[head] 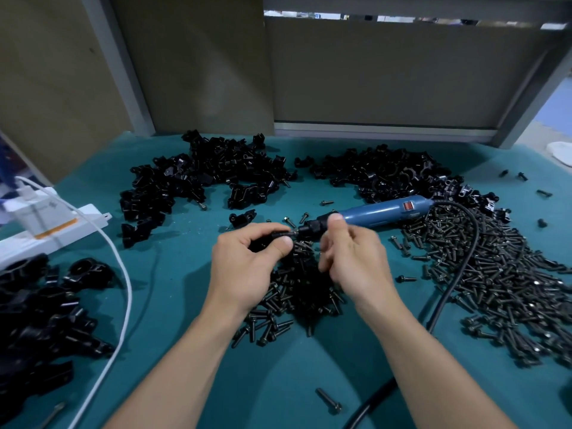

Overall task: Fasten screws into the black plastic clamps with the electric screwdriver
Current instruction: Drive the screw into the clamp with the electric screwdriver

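Note:
My left hand (247,261) grips a small black plastic clamp (275,235) with a screw in it, mostly hidden by the fingers. My right hand (349,255) holds the black front end of the blue electric screwdriver (383,212), whose tip meets the screw at the clamp. The screwdriver lies nearly level, pointing left, and its black cable (458,274) loops to the right and down. A heap of black screws (297,292) lies on the green mat under both hands.
Piles of black clamps lie at the back left (198,178), back right (387,171) and near left (40,311). A large spread of screws (501,280) covers the right side. A white power strip (46,224) with a white cable (123,292) sits at left.

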### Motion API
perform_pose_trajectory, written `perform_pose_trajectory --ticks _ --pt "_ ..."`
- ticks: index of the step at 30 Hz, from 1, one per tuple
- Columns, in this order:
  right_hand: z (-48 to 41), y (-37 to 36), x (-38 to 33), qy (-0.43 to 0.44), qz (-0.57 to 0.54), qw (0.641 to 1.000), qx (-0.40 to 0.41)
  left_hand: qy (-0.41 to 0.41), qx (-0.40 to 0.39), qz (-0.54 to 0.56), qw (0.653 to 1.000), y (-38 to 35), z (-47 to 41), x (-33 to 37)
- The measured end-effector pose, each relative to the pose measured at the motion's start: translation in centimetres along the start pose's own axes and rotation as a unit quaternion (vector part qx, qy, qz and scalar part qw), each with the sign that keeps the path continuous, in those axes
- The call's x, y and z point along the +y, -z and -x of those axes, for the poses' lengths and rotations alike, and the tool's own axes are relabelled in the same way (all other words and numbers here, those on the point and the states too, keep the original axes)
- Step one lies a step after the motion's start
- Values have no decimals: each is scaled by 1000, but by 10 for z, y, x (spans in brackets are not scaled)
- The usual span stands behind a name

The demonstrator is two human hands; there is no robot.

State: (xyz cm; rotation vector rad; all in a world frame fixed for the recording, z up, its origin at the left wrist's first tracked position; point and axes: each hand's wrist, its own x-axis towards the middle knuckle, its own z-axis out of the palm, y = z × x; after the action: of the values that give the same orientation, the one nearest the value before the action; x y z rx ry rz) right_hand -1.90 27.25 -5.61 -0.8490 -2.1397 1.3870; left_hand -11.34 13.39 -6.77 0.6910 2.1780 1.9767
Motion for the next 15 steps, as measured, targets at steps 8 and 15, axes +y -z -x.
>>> perform_pose_trajectory --ticks 8,15 --pt "-26 46 11 -253 -240 927 136 40 66 21 997 10 -3 -4" --pt "-60 26 -27 -360 -236 899 82 68 42 38 996 13 -10 -9"
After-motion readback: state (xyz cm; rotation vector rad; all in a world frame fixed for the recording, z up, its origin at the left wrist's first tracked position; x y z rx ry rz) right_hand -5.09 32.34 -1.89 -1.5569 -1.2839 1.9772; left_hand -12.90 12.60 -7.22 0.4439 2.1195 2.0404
